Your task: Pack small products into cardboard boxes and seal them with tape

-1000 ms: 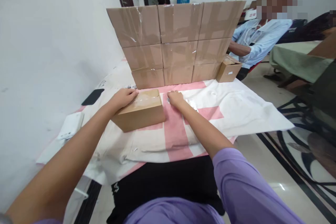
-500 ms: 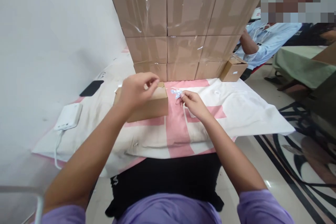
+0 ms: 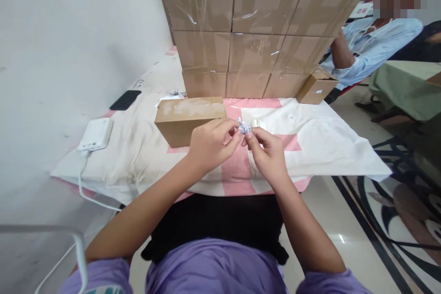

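Note:
Between my two hands, over the pink-and-white cloth (image 3: 237, 179), is a small crumpled blue-and-white piece (image 3: 244, 127); its exact kind is too small to make out. My right hand (image 3: 270, 154) is closed, pinching it between thumb and fingers from the right. From the left, my left hand (image 3: 213, 144) is closed too, its fingertips pinched at the piece's left edge. Just behind the left hand stands a brown cardboard box (image 3: 193, 109) with tape on its top. A small whitish item (image 3: 257, 123) lies on the cloth beyond the right hand, partly hidden.
A tall wall of taped cardboard boxes (image 3: 258, 46) rises at the back, a smaller box (image 3: 317, 86) at its right end. On the left lie a black phone (image 3: 126, 100) and a white power bank (image 3: 96, 133) with a cable. A person (image 3: 375, 46) sits behind at right.
My left hand has come down and right from above the cardboard box to the blue-and-white piece. The right hand still holds the piece. The view has tilted downward.

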The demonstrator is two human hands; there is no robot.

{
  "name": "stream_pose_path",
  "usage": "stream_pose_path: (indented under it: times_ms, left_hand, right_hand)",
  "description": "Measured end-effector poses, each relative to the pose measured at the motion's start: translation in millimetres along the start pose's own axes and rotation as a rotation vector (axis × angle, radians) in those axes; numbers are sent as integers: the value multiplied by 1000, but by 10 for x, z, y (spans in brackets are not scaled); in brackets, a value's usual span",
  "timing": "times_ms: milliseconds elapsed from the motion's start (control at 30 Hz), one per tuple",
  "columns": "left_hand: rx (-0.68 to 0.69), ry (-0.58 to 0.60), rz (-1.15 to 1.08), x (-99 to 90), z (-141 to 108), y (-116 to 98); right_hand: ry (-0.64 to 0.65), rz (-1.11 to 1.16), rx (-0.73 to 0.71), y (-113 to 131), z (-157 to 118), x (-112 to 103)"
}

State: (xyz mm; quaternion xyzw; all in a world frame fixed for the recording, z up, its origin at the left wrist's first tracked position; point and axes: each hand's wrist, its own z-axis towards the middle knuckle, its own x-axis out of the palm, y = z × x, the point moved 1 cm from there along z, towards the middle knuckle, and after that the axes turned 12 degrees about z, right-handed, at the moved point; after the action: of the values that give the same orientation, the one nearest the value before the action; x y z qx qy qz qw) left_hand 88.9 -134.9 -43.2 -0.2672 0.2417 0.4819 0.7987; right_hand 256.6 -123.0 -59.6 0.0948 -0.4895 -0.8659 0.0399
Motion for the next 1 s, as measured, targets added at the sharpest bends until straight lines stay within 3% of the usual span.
stream_pose_path:
  times_ms: [167, 300, 433, 567, 633, 733, 833, 933, 1000]
  left_hand:
    - [-29, -1, 35, -30, -36, 39]
    - [-177, 24, -67, -150, -27, 155]
    - [-270, 124, -294, -217, -4, 262]
    - [-281, 152, -373, -209, -6, 294]
    - [-284, 158, -367, -209, -15, 296]
    - [-284, 158, -317, -221, -37, 321]
    - [-248, 160, -222, -209, -59, 373]
    - [-199, 146, -121, -155, -74, 405]
    - [-180, 146, -108, -110, -89, 387]
  right_hand:
    - [-93, -117, 10, -51, 1, 24]
    - [-137, -144, 87, -220, 134, -79]
    - [1, -450, 97, -433, 611, -144]
    - [234, -842, 445, -709, 1298, -85]
    - [260, -920, 580, -818, 1566, -69]
    - [180, -1023, 659, -867, 1732, -113]
    - [121, -1015, 519, -722, 1554, -182]
    - [296, -577, 162, -407, 1126, -154]
    - [373, -321, 9, -180, 812, -86]
